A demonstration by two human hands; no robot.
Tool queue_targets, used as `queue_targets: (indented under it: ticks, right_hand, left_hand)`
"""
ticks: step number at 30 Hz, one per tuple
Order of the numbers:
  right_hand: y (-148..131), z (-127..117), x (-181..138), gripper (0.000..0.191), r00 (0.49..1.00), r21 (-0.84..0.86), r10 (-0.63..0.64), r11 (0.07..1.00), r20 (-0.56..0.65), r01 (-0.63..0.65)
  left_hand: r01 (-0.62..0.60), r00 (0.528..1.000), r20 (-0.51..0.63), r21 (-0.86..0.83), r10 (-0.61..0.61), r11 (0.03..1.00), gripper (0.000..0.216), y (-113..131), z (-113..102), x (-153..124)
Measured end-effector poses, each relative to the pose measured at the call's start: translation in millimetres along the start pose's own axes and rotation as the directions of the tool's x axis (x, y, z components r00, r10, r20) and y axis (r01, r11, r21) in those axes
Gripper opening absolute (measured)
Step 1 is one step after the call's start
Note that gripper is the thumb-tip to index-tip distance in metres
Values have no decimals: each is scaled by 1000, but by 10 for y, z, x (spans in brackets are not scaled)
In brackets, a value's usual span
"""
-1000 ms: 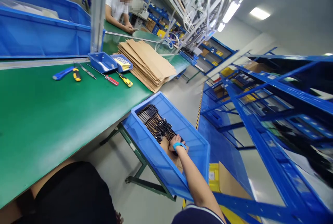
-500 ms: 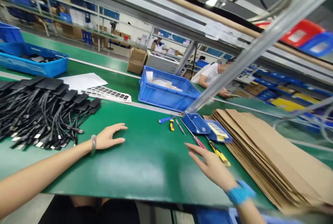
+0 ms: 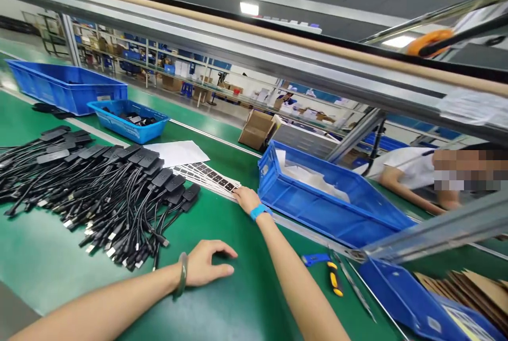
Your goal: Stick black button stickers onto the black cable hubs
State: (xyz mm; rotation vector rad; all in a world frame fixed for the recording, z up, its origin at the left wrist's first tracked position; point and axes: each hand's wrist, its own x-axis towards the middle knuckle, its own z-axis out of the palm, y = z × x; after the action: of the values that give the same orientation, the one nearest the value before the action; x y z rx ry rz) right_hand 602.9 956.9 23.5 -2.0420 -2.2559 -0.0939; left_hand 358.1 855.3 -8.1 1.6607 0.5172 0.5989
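My left hand [image 3: 210, 263] rests on the green table mat [image 3: 47, 267] with fingers curved and spread, holding nothing. It lies just right of a large pile of black adapter cables [image 3: 99, 187]. My right hand [image 3: 246, 198], with a blue wristband, reaches forward across the table. Its fingers touch the right end of a stack of label sheets [image 3: 206, 176] printed with dark rectangles. Whether it grips the sheets I cannot tell. A white paper sheet [image 3: 178, 151] lies behind the labels.
A blue bin with white material [image 3: 317, 201] stands right of my right hand. Two more blue bins [image 3: 127, 121] [image 3: 65, 86] sit at the far left. A blue knife [image 3: 315, 259], yellow-handled tool [image 3: 335, 280] and small blue tray [image 3: 400, 291] lie at right. A person sits beyond.
The view swung from the floor bin back to the table and leftward. My right hand came out of the bin, crossed the table and reached the label sheets. My left hand stayed on the mat.
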Motion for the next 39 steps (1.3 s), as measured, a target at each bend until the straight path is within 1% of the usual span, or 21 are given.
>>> queue_targets:
  ticks: [3,6,9,11,12,13,14,16,18,21,23,25,27,28,30,32,33,34,36,38,39]
  right_hand:
    - [56,-44,-82,29,999,-13,-13,1000,-44,12]
    - [5,-156,-323,32,986,16,-1,1000,-168,4]
    - [-153,-280,-763,30,962,70,10,997,-271,9]
    - [-286,-347,-1148,27,939,142,-41,985,-341,95]
    - [-348,-370,-1352,24,918,189,-82,968,-388,167]
    - [-398,-384,-1552,20,895,229,-118,945,-431,234]
    - [-433,-387,-1741,17,873,257,-142,923,-467,288]
    - [-445,-364,-2061,13,860,287,-131,909,-494,303]
    - [-391,-319,-2274,13,871,309,-43,925,-490,220]
    - [-301,-298,-2379,16,874,297,101,953,-476,52]
    - [-321,-353,-2333,16,856,193,144,980,-496,-53]
    - [-431,-450,-2234,18,837,70,136,991,-530,-116]
    - [-601,-540,-2112,29,827,7,90,995,-555,-103]
    - [-691,-567,-2052,35,823,-7,61,997,-565,-79]
    - [-844,-560,-1950,39,815,-39,-11,999,-580,-14]
    - [-936,-475,-1884,24,814,-83,-117,993,-570,84]
    - [-957,-413,-1868,15,818,-95,-180,984,-546,152]
    - [-965,-344,-1862,13,825,-95,-237,971,-513,220]
    - [-959,-212,-1869,19,845,-55,-315,945,-432,323]
    - [-945,-112,-1887,17,870,7,-332,933,-364,359]
    - [-940,-77,-1895,18,882,32,-322,935,-346,354]
  left_hand:
    - [44,998,-29,-172,-50,984,28,11,-23,45]
    - [80,995,-36,-304,-96,949,45,29,-50,75]
    - [114,987,-49,-466,-154,877,70,100,-109,86]
    - [86,974,-108,-635,-198,768,78,174,-167,93]
    - [42,961,-167,-697,-219,715,78,210,-201,101]
    - [-15,942,-243,-717,-230,697,74,241,-236,112]
    - [-71,915,-329,-699,-232,711,69,263,-274,126]
    - [-145,856,-472,-613,-212,776,59,278,-355,160]
    - [-171,815,-545,-549,-195,818,55,262,-439,189]
    - [-157,810,-568,-449,-144,880,54,244,-553,192]
    - [-121,845,-527,-351,-89,928,47,270,-596,161]
    - [-80,897,-440,-261,-45,962,38,322,-602,111]
    - [-72,944,-329,-112,32,991,28,370,-580,55]
    - [-100,960,-261,20,102,995,23,383,-564,28]
    - [-217,962,-86,334,259,917,19,379,-536,-16]
    - [-336,936,108,557,335,760,22,350,-522,-44]
    - [-372,925,179,607,336,702,21,334,-520,-54]
    - [-400,915,237,645,327,651,21,323,-522,-62]
    - [-440,897,323,712,302,547,23,317,-530,-75]
    - [-451,892,357,754,279,478,26,332,-538,-87]
    - [-444,895,359,755,264,482,27,344,-541,-92]
